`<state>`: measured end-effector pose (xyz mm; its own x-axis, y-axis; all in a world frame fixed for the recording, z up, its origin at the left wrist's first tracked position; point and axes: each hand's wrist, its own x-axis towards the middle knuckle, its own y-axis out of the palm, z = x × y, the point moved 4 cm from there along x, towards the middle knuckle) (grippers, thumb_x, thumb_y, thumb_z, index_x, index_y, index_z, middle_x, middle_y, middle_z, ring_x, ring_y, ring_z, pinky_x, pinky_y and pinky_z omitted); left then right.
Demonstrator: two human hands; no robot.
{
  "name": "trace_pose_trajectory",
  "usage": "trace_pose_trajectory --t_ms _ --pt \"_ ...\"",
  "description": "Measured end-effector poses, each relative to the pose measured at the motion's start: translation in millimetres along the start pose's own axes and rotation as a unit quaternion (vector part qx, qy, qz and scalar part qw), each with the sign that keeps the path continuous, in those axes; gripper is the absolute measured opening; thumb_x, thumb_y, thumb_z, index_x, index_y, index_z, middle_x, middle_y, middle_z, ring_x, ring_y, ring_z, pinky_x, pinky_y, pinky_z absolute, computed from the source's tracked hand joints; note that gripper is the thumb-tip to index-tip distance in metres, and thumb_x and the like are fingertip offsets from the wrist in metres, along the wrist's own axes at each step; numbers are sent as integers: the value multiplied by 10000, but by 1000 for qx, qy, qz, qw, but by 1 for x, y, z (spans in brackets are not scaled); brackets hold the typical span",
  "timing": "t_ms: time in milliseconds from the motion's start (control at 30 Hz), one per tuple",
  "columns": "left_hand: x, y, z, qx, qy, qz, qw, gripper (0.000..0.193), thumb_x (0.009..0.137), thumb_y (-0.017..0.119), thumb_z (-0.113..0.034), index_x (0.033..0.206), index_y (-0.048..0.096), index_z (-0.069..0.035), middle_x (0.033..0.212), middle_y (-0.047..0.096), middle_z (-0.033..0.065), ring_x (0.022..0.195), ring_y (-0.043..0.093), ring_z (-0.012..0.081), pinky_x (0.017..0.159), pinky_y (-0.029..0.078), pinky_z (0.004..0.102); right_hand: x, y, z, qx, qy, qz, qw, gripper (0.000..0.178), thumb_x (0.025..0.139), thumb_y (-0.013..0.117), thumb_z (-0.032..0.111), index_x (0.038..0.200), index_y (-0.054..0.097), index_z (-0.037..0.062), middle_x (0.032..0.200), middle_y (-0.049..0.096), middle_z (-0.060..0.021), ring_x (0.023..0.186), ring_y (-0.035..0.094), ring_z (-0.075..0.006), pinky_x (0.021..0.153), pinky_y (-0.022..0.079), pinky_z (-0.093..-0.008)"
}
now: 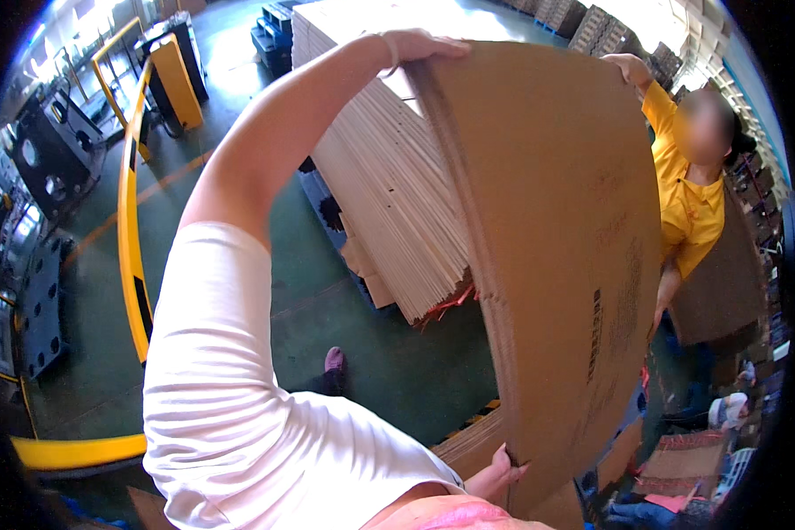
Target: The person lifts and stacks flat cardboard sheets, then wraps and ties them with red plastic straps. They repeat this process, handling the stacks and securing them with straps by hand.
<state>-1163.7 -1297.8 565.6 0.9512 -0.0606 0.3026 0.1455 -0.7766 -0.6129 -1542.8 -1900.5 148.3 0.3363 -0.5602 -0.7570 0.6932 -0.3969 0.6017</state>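
Observation:
A thick bundle of flat brown cardboard sheets [565, 238] stands on edge in front of me, tilted and covering much of the view. My left hand [424, 46], at the end of a raised arm, is closed over its upper corner. Low down, my right hand [496, 474] is closed on the bundle's near lower edge, with part of the hand hidden. A co-worker in a yellow shirt [691, 208] has a hand [629, 69] on the far top corner of the same bundle.
A tall stack of flat cardboard [389, 194] lies on a blue pallet [327, 212] beyond the bundle. Yellow-and-black guard rails [131, 221] curve along the left. Another cardboard stack [724, 283] stands behind the co-worker. More people are at the lower right.

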Motion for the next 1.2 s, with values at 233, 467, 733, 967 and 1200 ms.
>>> trace_pose_trajectory --t_ms 233,467,733,967,1200 --pt "88 -10 85 -26 -44 -6 999 664 647 626 -584 941 612 12 878 619 167 724 618 249 671 476 312 -26 51 -95 -43 -23 -1 999 411 678 678 206 1061 553 122 1148 531 -47 1076 476 -265 829 408 -443" --pt "124 14 140 -189 -81 44 978 544 678 671 -455 920 613 29 852 626 152 677 633 186 662 518 287 -90 93 -86 -33 -204 -10 978 503 646 712 223 1098 531 93 1183 487 -122 1095 440 -319 845 395 -452" --pt "137 27 221 -331 -173 71 925 491 686 690 -399 923 613 24 856 626 110 671 620 184 668 515 302 -122 178 -51 -178 -284 83 939 603 593 732 223 1139 511 98 1232 450 -113 1104 415 -330 871 367 -466" --pt "160 4 258 -322 -180 71 927 452 687 682 -419 881 630 -14 816 631 74 643 616 164 645 512 296 -121 204 -70 -179 -275 107 938 607 590 734 181 1148 505 107 1219 460 -107 1113 413 -308 887 378 -449" --pt "182 19 242 -212 -156 49 964 516 656 669 -499 811 641 -9 762 589 73 730 547 169 667 413 313 -184 175 -96 -432 -599 304 601 442 767 562 122 1163 428 -21 1133 454 -194 960 495 -289 813 470 -379"
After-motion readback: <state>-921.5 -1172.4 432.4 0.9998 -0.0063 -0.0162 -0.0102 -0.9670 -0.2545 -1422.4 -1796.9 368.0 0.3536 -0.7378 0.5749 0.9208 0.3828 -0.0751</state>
